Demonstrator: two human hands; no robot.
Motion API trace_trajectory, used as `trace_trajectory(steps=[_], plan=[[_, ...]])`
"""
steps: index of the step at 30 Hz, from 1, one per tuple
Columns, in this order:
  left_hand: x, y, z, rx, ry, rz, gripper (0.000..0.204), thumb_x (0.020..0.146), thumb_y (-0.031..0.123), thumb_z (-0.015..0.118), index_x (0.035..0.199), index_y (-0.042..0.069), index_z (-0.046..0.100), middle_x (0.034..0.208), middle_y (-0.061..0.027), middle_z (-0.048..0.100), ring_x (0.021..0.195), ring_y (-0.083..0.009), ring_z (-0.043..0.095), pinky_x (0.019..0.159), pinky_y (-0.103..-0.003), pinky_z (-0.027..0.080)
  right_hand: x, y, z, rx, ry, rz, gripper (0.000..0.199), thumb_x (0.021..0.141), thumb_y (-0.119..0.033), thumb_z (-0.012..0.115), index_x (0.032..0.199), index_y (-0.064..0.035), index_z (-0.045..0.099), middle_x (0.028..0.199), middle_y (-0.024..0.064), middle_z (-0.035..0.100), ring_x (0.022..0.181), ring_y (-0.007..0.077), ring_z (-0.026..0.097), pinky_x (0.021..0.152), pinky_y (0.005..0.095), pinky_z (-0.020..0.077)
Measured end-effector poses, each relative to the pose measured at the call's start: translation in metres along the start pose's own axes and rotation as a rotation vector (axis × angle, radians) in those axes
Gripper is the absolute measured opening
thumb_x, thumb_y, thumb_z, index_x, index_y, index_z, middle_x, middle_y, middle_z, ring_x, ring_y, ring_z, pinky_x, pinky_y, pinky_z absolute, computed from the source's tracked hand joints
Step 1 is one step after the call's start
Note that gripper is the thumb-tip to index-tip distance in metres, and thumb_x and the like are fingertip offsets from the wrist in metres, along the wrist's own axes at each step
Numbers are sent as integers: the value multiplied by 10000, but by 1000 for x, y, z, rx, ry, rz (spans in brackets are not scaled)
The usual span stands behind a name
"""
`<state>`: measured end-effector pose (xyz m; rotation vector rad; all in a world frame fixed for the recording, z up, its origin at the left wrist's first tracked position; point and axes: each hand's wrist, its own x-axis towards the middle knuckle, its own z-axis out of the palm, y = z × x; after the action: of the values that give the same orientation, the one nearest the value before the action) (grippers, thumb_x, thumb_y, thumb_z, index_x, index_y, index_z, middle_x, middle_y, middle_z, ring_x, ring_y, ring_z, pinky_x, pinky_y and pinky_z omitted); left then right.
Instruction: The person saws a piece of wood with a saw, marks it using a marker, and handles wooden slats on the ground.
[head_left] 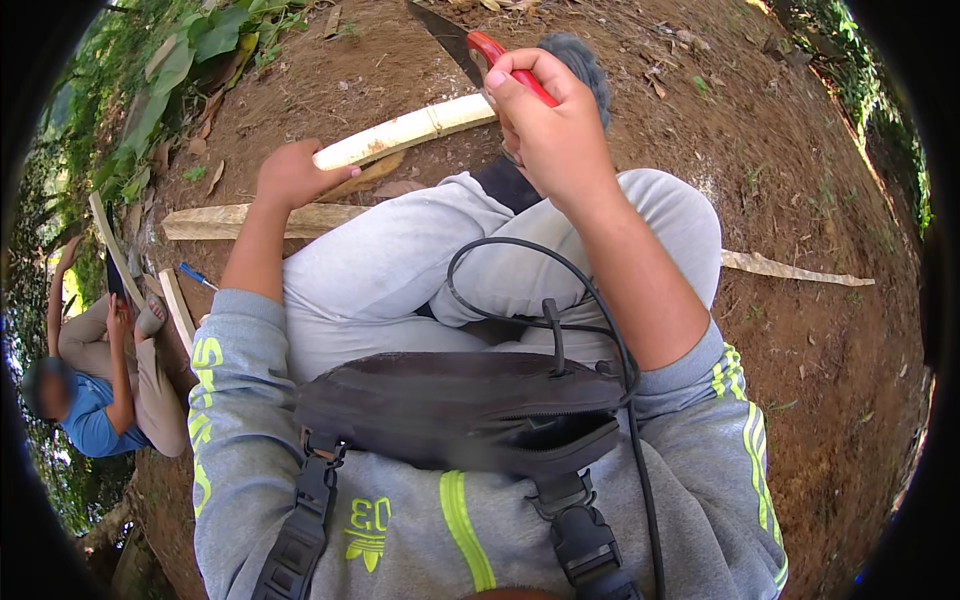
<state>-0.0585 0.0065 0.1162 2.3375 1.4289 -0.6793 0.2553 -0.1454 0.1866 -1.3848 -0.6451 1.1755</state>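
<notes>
A pale split bamboo strip (420, 124) slants across the ground in front of my folded legs, its right end higher. My left hand (295, 175) is closed around the left end, thumb along the near edge. Over the right end, my right hand (555, 125) grips the red handle of what looks like a hand saw (512, 75). Its dark blade points up and left, beyond the strip, and its teeth are too small to make out. The strip's right end is partly hidden behind my right hand.
A longer pale wooden piece (240, 221) lies behind my left forearm, and a thin strip (795, 268) sticks out right of my knee. At far left sits another person in a blue shirt (100, 410), with pale strips (176, 310) and a blue pen-like object (197, 275) nearby.
</notes>
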Motion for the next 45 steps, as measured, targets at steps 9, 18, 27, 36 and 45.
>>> trace_trajectory(steps=[9,18,27,36,45], plan=[[-24,3,-1,118,473,289,690,769,710,810,994,75,665,942,-89,711,931,-309,725,781,-439,585,-8,-3,4,78,-34,64,97,1086,-186,625,1094,-90,613,671,-47,509,483,38,393,446,237,295],[-9,6,11,-72,-55,45,742,775,588,872,1199,27,639,1158,-205,741,1106,-395,714,924,-482,571,-15,1,15,161,-79,269,97,1085,-190,625,1080,-94,607,667,-43,499,486,57,410,462,259,332],[-6,9,0,-53,-56,83,610,803,464,853,1217,49,685,1174,-199,756,1130,-379,722,955,-481,582,-24,18,32,87,-71,285,77,1083,-168,623,1072,-95,601,694,-55,497,516,48,403,474,247,326],[-7,11,-4,48,86,106,272,850,229,776,1079,86,744,1066,-128,783,1031,-316,762,877,-455,619,-34,7,41,50,37,277,83,1105,-164,581,1050,-103,580,654,-53,441,486,63,376,473,251,359],[0,-2,5,10,130,124,220,839,199,769,1024,78,769,1008,-119,790,954,-320,776,841,-458,636,-49,10,50,7,43,235,133,1113,-200,572,1045,-87,558,639,-39,448,467,81,387,444,287,357]])
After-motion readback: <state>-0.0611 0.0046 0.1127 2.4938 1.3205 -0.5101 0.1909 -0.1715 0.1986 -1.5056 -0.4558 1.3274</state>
